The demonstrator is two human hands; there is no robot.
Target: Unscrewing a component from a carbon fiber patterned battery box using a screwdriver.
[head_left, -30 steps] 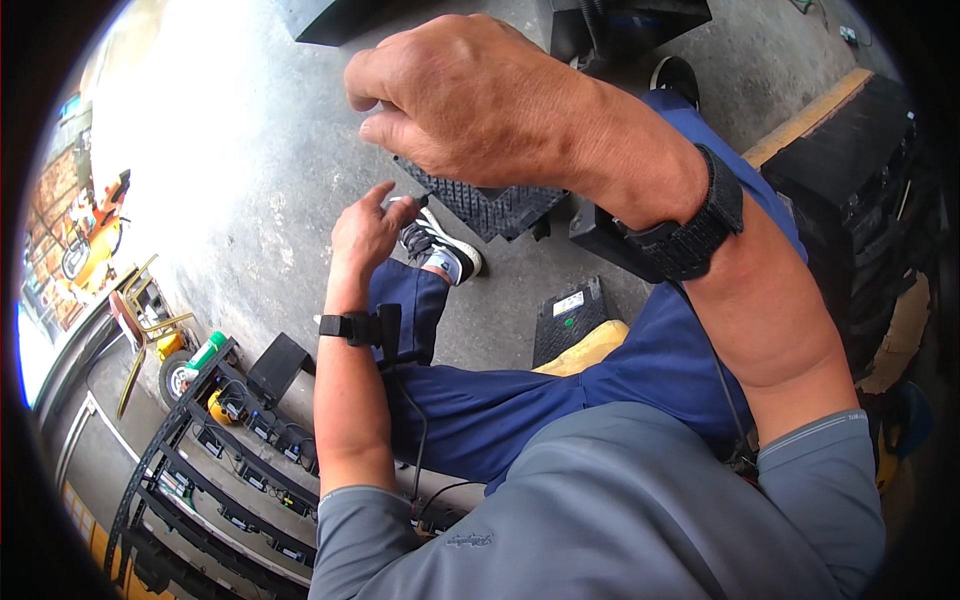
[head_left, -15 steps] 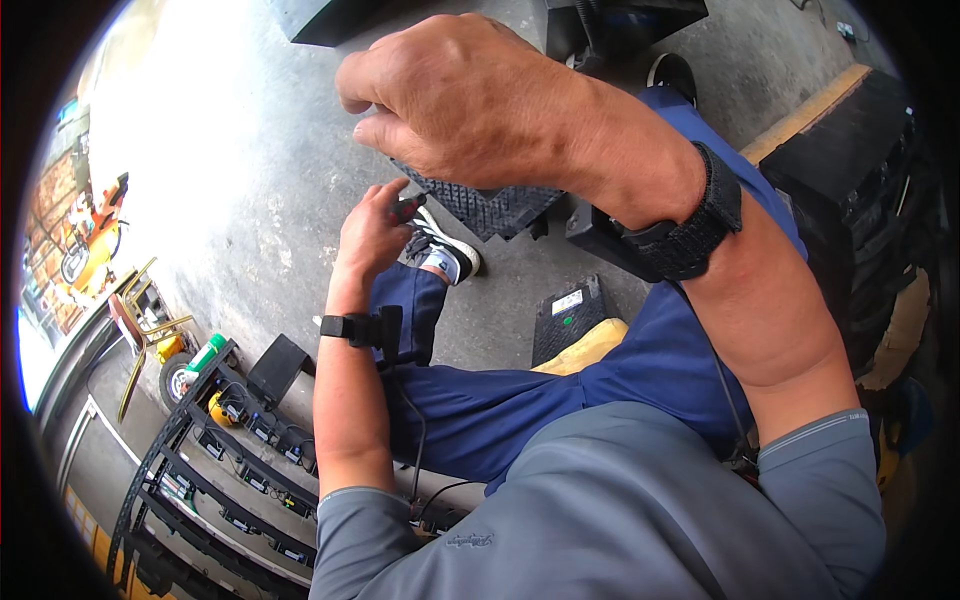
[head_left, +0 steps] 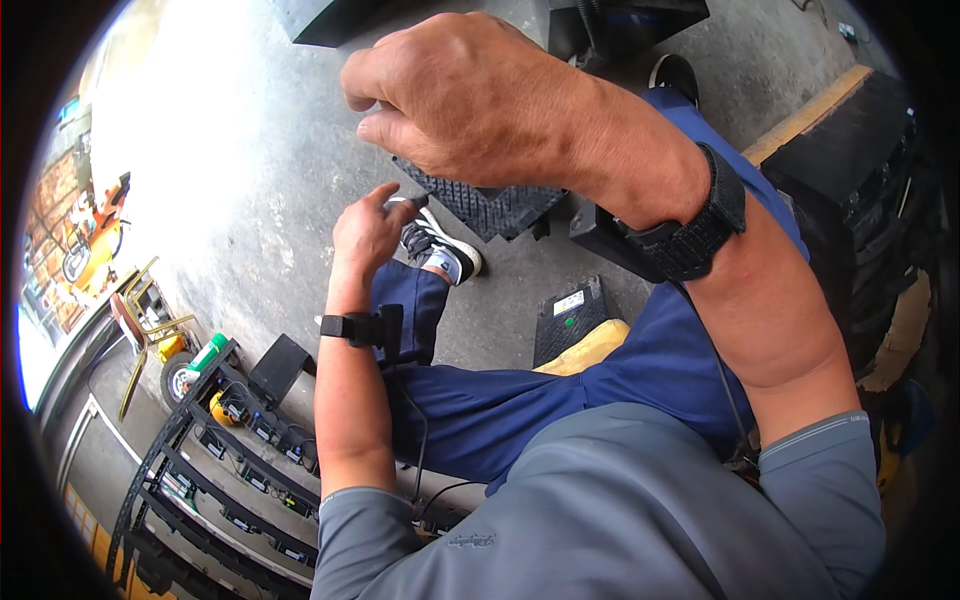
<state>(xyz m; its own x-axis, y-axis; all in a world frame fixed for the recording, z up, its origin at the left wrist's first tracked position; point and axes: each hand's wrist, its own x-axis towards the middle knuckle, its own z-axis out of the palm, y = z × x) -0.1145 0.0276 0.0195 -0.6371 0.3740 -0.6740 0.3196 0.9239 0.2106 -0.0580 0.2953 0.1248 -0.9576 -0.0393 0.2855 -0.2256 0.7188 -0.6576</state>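
My right hand (head_left: 450, 100), raised large near the camera, has curled fingers; whatever is between them is hidden. Lower and further left, my left hand (head_left: 372, 225) has its fingers closed around a small dark tool (head_left: 418, 201). Beyond both hands lies a black ribbed panel (head_left: 500, 215), partly covered by my right hand and forearm. A black casing (head_left: 598, 238) sits to its right, behind the strap on my wrist. Lower down, between my legs, are a flat black piece with a white label (head_left: 560, 325) and a yellow pad (head_left: 585, 352).
Black boxes (head_left: 625, 25) are at the top. A long black case (head_left: 830, 140) with a wooden strip (head_left: 800, 120) is at right. At lower left stand a curved black rack (head_left: 210, 470) with small devices, a black box (head_left: 280, 370) and a chair frame (head_left: 140, 320).
My right hand shifted slightly left, then back right. My left hand tilted slightly, showing red on the tool half a second ago, and has turned back so the red is hidden.
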